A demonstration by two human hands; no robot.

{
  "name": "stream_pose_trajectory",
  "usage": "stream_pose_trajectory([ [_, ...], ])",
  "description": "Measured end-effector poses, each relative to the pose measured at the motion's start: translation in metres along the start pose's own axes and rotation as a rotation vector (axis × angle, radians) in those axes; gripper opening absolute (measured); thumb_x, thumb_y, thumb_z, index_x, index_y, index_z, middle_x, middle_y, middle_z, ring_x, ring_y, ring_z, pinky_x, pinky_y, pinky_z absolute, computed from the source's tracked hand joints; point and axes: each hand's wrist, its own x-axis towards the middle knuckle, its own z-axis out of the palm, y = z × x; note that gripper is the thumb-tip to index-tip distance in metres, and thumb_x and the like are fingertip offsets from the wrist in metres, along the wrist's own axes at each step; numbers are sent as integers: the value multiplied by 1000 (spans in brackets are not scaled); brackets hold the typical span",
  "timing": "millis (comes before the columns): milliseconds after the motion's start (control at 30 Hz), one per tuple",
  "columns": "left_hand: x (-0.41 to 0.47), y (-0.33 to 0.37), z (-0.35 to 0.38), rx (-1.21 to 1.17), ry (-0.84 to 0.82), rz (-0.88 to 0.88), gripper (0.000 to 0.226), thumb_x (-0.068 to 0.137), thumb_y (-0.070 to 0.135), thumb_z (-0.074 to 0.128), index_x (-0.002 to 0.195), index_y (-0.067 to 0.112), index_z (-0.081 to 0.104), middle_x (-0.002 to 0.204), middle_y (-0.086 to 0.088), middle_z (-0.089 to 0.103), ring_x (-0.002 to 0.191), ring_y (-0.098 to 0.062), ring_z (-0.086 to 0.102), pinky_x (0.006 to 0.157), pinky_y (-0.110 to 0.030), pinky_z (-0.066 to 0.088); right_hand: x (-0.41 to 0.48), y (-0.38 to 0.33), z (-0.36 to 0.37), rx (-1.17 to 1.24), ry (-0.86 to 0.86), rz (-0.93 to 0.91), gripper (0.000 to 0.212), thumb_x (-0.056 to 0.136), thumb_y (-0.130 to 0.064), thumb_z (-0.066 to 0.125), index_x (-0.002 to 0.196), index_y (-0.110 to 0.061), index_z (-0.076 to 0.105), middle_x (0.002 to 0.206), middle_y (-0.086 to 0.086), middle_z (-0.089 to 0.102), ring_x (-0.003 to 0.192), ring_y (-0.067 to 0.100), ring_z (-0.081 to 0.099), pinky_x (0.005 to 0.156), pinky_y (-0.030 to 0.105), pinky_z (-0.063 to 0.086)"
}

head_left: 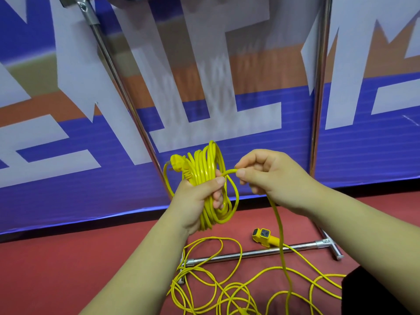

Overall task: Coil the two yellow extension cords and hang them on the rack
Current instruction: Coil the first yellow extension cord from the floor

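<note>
**Head view — yellow cord being coiled before the rack**

Behind stands a blue, white and orange banner (68,178); below it lies the red floor (68,269). The rack (318,110) shows two chrome uprights and a base bar on the floor, with nothing hung on the parts in view. Across the floor and over the base bar sprawls loose cord (227,289) in overlapping loops; whether it is one cord or two cannot be told. The coil (204,169), several turns thick, is held in the air before the rack. The left hand (195,201) wraps around its middle, thumb across the strands. The right hand (268,176) pinches the free strand (229,171) just beside the coil, the remainder trailing to the floor. A socket block (264,236) lies near the base bar; the plug (176,162) juts from the coil's upper left. The cord is judged light, limp and smooth-jacketed — the turns will probably spring apart unless gripped across all of them at mid-coil, and the floor tangle may snag.
</note>
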Motion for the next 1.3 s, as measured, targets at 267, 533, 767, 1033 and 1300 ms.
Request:
stream_pose_trajectory([
  [267, 6, 37, -32, -119, 141, 137, 9, 86, 11, 67, 86, 17, 60, 55, 0, 45, 43, -11, 43, 50, -25, 45, -4, 7, -10, 0, -138, 137, 15, 95, -6, 63, 109, -13, 62, 73, 6, 65, 64, 20, 62, 62, 28, 53],
  [533, 12, 56, -97, -307, 424, 135, 25, 99, 18, 55, 75, 17, 53, 57, 6, 45, 45, -7, 45, 50, -22, 45, -6, 18, -11, -93, -214, 226, 14, 99, -7, 58, 112, -11, 59, 78, 7, 67, 64, 17, 59, 62, 26, 49],
  [767, 4, 46, -103, -216, 576, 56, 15, 96, 16, 63, 82, 14, 61, 55, 2, 46, 42, -10, 45, 46, -23, 44, 1, 26, -1, -98, 76, 201, 5, 93, -5, 65, 92, -9, 68, 75, 7, 71, 53, 12, 51, 51, 25, 39],
  [1033, -1, 37, -93, 10, 488, 75, 23, 95, 11, 64, 117, 12, 67, 58, -2, 50, 45, -15, 46, 52, -27, 44, 2, 24, 5, -543, 108, 176, 11, 88, -15, 69, 78, -18, 74, 66, -2, 73, 46, 6, 49, 47, 20, 41],
  [1300, -8, 9, -46, 258, 134, 8, 25, 90, 11, 70, 115, 15, 71, 58, -7, 52, 47, -20, 47, 61, -34, 42, -2, 9, 8, -477, -121, 82, 6, 89, -18, 72, 88, -20, 78, 75, -1, 75, 53, 9, 53, 54, 22, 45],
])
